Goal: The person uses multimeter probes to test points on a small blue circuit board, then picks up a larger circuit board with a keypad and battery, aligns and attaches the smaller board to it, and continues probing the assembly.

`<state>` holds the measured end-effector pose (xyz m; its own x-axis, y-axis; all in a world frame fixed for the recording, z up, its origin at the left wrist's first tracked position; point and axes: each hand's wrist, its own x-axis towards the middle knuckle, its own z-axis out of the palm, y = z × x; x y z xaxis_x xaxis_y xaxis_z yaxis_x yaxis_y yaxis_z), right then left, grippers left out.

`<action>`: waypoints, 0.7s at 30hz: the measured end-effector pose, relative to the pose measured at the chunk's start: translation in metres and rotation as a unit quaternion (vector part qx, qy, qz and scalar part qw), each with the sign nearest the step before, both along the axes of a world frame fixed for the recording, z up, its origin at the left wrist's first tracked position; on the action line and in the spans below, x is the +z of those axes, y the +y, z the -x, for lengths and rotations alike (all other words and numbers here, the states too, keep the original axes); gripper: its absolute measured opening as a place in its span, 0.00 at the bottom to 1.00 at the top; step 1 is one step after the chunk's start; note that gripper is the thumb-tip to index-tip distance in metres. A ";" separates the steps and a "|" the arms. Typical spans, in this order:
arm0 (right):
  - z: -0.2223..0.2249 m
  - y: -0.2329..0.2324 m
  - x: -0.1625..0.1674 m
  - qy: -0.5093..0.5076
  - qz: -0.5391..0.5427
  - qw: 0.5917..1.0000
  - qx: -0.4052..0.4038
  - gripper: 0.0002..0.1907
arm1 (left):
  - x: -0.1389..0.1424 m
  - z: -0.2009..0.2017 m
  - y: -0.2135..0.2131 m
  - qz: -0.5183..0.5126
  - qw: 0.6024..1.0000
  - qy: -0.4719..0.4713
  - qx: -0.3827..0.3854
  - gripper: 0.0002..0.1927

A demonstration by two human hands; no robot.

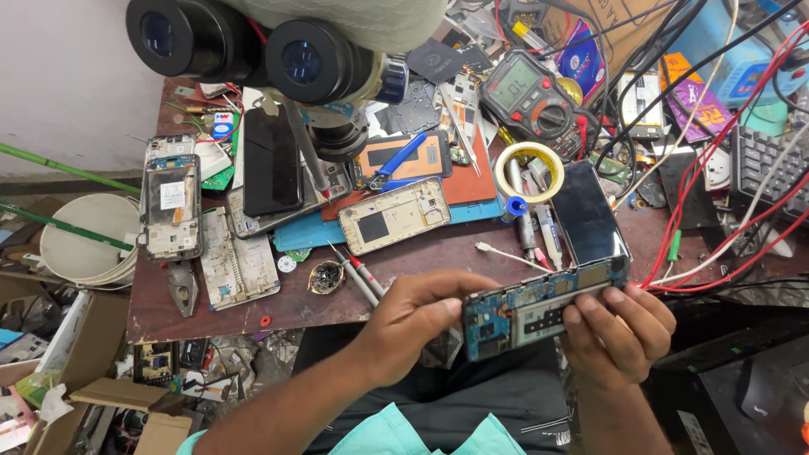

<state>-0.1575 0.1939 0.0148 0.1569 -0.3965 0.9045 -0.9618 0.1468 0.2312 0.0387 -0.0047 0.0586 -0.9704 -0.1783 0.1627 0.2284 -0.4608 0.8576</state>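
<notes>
The opened phone [539, 307] sits between both hands at the near edge of the surface [211, 307], its blue circuit board showing. The left hand [417, 324] pinches its left end, fingers curled over the top edge. The right hand [619, 333] clasps its right end from below. A tape roll [529, 171] lies farther back.

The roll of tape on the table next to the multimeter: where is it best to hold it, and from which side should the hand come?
Grip the roll of tape across its outer rim, or hook one finger through its open centre, coming straight from above. It seems to lie flat, ring face up, so the rim is exposed at the top, while a blue-capped tube and red wires crowd the sides.
</notes>
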 end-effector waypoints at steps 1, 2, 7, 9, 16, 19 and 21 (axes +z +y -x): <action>0.000 0.001 -0.002 0.004 -0.002 1.000 -0.008 0.08 | 0.001 -0.001 0.001 -0.011 1.000 0.003 -0.004 0.24; 0.001 0.002 -0.004 0.008 -0.004 1.000 -0.015 0.08 | 0.002 -0.003 0.002 -0.022 1.000 0.007 -0.007 0.24; 0.002 0.002 -0.007 0.019 -0.003 1.000 -0.023 0.08 | 0.011 -0.003 0.014 -0.008 0.999 -0.017 0.028 0.23; 0.004 -0.001 -0.007 0.027 0.006 1.000 -0.009 0.07 | 0.014 -0.002 0.016 0.001 0.999 -0.035 0.039 0.24; 0.004 -0.002 -0.006 0.032 0.002 0.999 -0.001 0.05 | 0.015 0.000 0.016 0.037 0.995 -0.045 0.079 0.22; 0.001 -0.002 -0.005 0.033 -0.008 0.999 -0.008 0.05 | 0.013 0.002 0.017 0.041 0.993 -0.055 0.096 0.21; 0.000 -0.003 -0.004 0.033 -0.016 0.999 -0.011 0.06 | 0.011 0.004 0.019 0.037 0.992 -0.063 0.106 0.20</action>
<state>-0.1573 0.1914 0.0108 0.2063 -0.4284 0.8797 -0.9408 0.1603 0.2987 0.0348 0.0141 0.0694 -0.9260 -0.3723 0.0621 0.2019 -0.3496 0.9149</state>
